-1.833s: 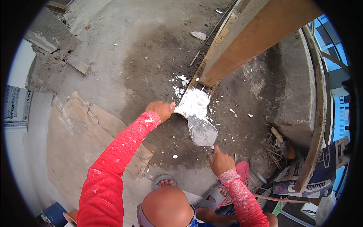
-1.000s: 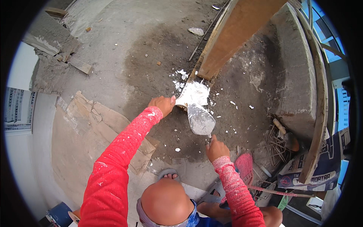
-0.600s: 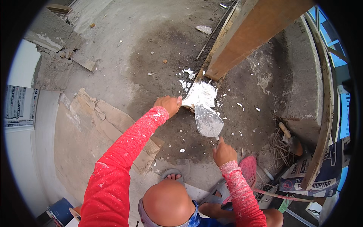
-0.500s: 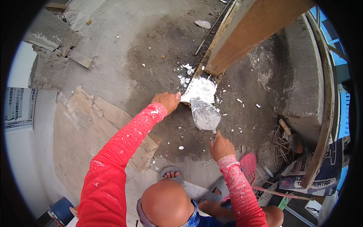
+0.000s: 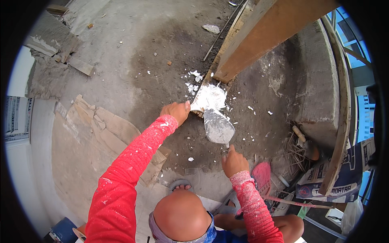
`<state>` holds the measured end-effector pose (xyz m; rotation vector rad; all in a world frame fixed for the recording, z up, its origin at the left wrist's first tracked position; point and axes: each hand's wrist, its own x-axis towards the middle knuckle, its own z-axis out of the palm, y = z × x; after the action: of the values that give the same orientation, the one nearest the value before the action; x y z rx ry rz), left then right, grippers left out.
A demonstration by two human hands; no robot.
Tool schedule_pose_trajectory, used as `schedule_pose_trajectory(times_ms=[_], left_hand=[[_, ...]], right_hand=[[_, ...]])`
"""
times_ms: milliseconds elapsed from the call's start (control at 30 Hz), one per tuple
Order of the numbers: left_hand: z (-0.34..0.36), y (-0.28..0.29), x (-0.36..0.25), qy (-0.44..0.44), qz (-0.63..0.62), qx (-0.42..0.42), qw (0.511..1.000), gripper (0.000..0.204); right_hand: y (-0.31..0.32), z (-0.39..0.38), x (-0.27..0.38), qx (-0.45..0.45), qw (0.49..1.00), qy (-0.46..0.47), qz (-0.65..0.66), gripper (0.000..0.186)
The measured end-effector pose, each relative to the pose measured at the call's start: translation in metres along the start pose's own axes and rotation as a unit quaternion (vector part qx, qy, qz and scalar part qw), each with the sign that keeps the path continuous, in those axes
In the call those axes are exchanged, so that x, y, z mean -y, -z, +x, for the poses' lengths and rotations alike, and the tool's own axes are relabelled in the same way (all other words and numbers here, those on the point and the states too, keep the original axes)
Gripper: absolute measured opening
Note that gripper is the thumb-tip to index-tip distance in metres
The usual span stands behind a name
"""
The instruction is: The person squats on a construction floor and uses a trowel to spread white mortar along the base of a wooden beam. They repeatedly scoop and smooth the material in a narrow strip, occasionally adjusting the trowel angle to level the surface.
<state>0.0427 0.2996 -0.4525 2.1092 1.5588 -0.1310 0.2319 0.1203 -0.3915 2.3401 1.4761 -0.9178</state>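
Note:
My right hand (image 5: 235, 161) is closed round the handle of a trowel (image 5: 219, 128), its index finger along the shank. The broad grey blade points away from me, smeared with white, its far end at the near edge of a heap of white paste (image 5: 213, 96). That paste lies on the near end of a narrow wooden board (image 5: 208, 77) on the ground. At the left edge of the paste, my left hand (image 5: 176, 112) is closed on a narrow, white-coated thing. Its kind is hidden by fingers and paste.
A thick wooden post (image 5: 259, 40) slants over the board. White crumbs (image 5: 192, 87) dot the dirt floor. Flattened brown paper (image 5: 109, 125) lies left. At right are a concrete block (image 5: 318, 81), a second trowel (image 5: 310, 150), a pink mesh-like object (image 5: 262, 175) and a printed bag (image 5: 344, 174).
The trowel has drawn back slightly toward me and to the right, so its blade overlaps less of the paste. My left hand keeps its grip. The whole view has shifted a little.

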Motion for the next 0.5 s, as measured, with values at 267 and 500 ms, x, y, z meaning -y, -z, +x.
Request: schedule_pose_trajectory(times_ms=[267,500], left_hand=[[0.001,0.002,-0.002,0.023,-0.005,0.012,1.000,0.060],[0.004,0.000,0.000,0.018,0.002,0.009,1.000,0.061]], right_hand=[[0.012,0.001,0.011,-0.004,1.000,0.016,-0.018,0.027],[0.017,0.008,0.016,0.051,0.997,-0.039,-0.036,0.028]])
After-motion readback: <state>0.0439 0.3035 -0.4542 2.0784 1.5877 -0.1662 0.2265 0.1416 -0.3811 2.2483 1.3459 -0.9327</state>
